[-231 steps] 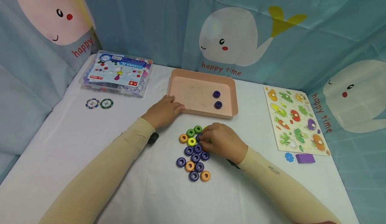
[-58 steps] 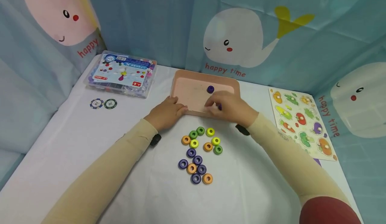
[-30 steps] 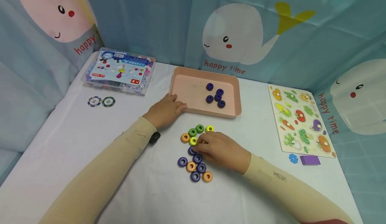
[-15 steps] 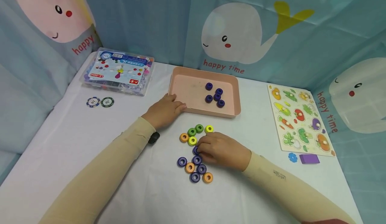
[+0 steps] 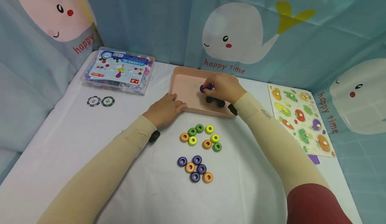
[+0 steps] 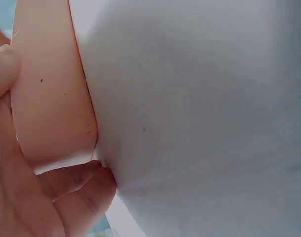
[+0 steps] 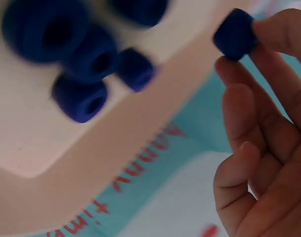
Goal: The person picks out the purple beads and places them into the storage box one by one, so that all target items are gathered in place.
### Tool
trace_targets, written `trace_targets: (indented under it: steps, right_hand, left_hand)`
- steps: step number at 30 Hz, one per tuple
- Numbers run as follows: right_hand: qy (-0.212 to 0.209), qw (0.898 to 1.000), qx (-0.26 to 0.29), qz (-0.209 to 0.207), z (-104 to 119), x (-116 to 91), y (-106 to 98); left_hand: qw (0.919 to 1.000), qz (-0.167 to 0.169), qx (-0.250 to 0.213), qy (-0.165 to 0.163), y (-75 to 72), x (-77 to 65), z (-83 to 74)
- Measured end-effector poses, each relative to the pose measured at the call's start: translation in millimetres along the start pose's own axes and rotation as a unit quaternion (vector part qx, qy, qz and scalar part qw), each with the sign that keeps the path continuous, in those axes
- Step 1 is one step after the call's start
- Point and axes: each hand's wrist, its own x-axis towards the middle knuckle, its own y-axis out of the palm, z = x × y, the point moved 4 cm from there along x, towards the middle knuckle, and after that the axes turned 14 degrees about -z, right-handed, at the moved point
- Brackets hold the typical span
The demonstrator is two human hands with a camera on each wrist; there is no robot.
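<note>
My right hand (image 5: 225,87) is over the pink tray (image 5: 184,86), pinching a purple ring-shaped bead (image 7: 236,34) between thumb and fingertips. Several other purple beads (image 7: 81,98) lie inside the tray, partly hidden by this hand in the head view. My left hand (image 5: 165,111) grips the tray's near left corner, thumb on the front wall and fingers along the left side. In front of the tray, green, yellow and orange beads (image 5: 206,144) lie on the white cloth. Nearer to me is a cluster of purple beads (image 5: 195,177) mixed with two orange ones (image 5: 190,167).
A clear plastic box (image 5: 119,70) with a printed label stands at the back left, two poker chips (image 5: 108,101) in front of it. On the right lies a vegetable puzzle board (image 5: 297,116), a purple block (image 5: 314,159) partly hidden beside it. A whale-print curtain (image 5: 169,22) hangs behind.
My right hand has lifted a purple bead from the loose group and carried it up over the tray. Across the earlier frames, more purple beads came into the tray. The left hand stays put.
</note>
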Motion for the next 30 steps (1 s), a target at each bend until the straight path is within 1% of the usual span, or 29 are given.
trace_targets:
  steps: [2,3,5,6,8,10,11,13,15,16,18,20,23,25,27,30]
  right_hand:
    - [0.042,0.997,-0.052,0.048,-14.0,12.4,12.7]
    - [0.054,0.994,-0.070,0.066,-17.6,14.7,17.2]
    - [0.066,0.990,-0.095,0.084,-21.8,15.1,21.2]
    - [0.068,0.989,-0.103,0.082,-22.3,14.0,21.1]
    - [0.059,0.991,-0.109,0.058,-20.3,10.3,17.3]
    - [0.041,0.994,-0.097,0.028,-16.2,4.0,10.7]
    - [0.029,0.996,-0.082,0.011,-13.4,-0.2,7.3]
    - [0.011,0.999,-0.033,-0.011,-6.2,-13.8,1.3]
    - [0.001,0.999,0.033,-0.017,2.9,-33.7,-4.2]
    - [-0.005,0.998,0.067,-0.013,8.4,-45.4,-6.1]
    - [-0.008,0.993,0.121,0.009,20.2,-71.5,-7.3]
    - [-0.021,0.987,0.157,0.034,33.1,-96.3,-6.7]
    - [-0.055,0.979,0.183,0.068,52.2,-127.5,-2.7]
    - [-0.083,0.975,0.188,0.078,63.7,-142.3,0.2]
    - [-0.113,0.973,0.180,0.085,73.2,-153.0,4.4]
    - [-0.156,0.971,0.156,0.091,83.4,-162.3,12.8]
  left_hand:
    - [1.0000,0.007,0.000,-0.002,2.0,0.7,-0.9]
    - [0.9999,0.011,0.000,-0.002,2.8,1.0,-1.9]
    - [0.9999,0.013,0.002,0.004,3.3,2.0,-4.4]
    - [0.9999,0.013,0.004,0.006,3.2,2.4,-5.5]
    - [0.9998,0.012,0.007,0.011,1.2,2.7,-7.8]
    - [0.9998,0.011,0.010,0.011,-1.4,2.5,-9.0]
    - [0.9998,0.012,0.011,0.010,-2.6,2.1,-9.5]
    - [0.9998,0.014,0.011,0.008,-4.7,1.6,-10.0]
    - [0.9998,0.016,0.013,0.008,-5.9,1.6,-10.4]
    - [0.9997,0.017,0.014,0.011,-6.4,2.0,-10.7]
    - [0.9995,0.018,0.020,0.019,-7.5,3.3,-11.2]
    - [0.9991,0.021,0.029,0.024,-8.9,5.3,-11.0]
    - [0.9983,0.030,0.041,0.029,-10.9,9.2,-9.5]
    - [0.9977,0.038,0.047,0.031,-11.5,11.7,-8.3]
    - [0.9971,0.047,0.050,0.031,-11.0,13.8,-7.3]
    - [0.9964,0.060,0.052,0.030,-9.9,15.9,-6.8]
